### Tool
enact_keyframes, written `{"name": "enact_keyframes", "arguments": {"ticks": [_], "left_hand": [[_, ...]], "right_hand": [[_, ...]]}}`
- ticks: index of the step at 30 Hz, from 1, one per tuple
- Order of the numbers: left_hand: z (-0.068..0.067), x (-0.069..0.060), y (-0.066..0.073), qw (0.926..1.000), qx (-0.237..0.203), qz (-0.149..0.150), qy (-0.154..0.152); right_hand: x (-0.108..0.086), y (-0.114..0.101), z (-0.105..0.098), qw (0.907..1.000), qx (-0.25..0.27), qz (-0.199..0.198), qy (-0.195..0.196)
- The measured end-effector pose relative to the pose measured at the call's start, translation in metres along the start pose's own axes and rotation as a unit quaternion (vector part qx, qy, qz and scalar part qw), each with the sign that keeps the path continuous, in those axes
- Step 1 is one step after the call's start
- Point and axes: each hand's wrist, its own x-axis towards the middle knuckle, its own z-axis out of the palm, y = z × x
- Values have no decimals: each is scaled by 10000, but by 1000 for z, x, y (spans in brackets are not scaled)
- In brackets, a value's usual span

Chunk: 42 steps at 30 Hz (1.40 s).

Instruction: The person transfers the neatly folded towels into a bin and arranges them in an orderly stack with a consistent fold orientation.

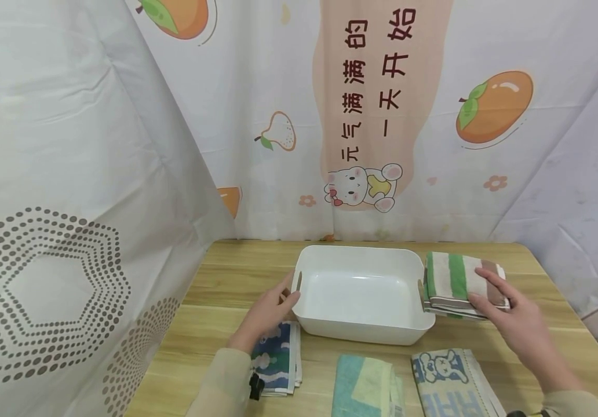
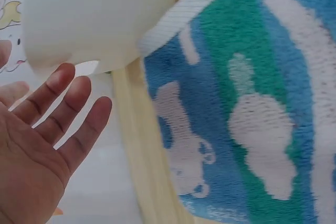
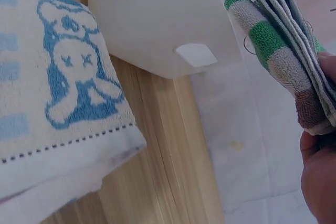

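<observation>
A white plastic basket (image 1: 361, 333) with handle slots stands on the table, nothing inside it. By its left end is my left hand (image 1: 270, 310); in the left wrist view the fingers (image 2: 86, 111) are spread near the handle slot, holding nothing. My right hand (image 1: 520, 324) grips a folded towel (image 1: 460, 278) with green, white and brown stripes, just outside the basket's right end. The right wrist view shows the striped towel (image 3: 278, 51) pinched at its edge, its folded layers visible.
Nearer the front lie a blue-green patterned towel (image 1: 275, 359) at left, a teal and yellow towel (image 1: 367, 385) in the middle, and a blue and white bear towel (image 1: 452, 379) at right. A printed curtain (image 1: 278, 191) hangs behind the wooden table (image 1: 247, 260).
</observation>
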Motion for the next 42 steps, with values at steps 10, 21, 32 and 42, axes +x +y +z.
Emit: {"name": "enact_keyframes", "arguments": {"ticks": [10,21,32,42], "left_hand": [[-10,3,8,9994,-99,98,307],[-14,5,15,9971,-167,226,701],[-15,6,30,9945,-420,460,839],[-7,9,49,9913,-402,1018,724]], "right_hand": [[2,-13,14,9993,317,-106,-154],[2,-20,19,9984,481,-83,-294],[1,-28,25,9981,459,-209,-354],[2,-34,32,9977,439,-374,-354]]}}
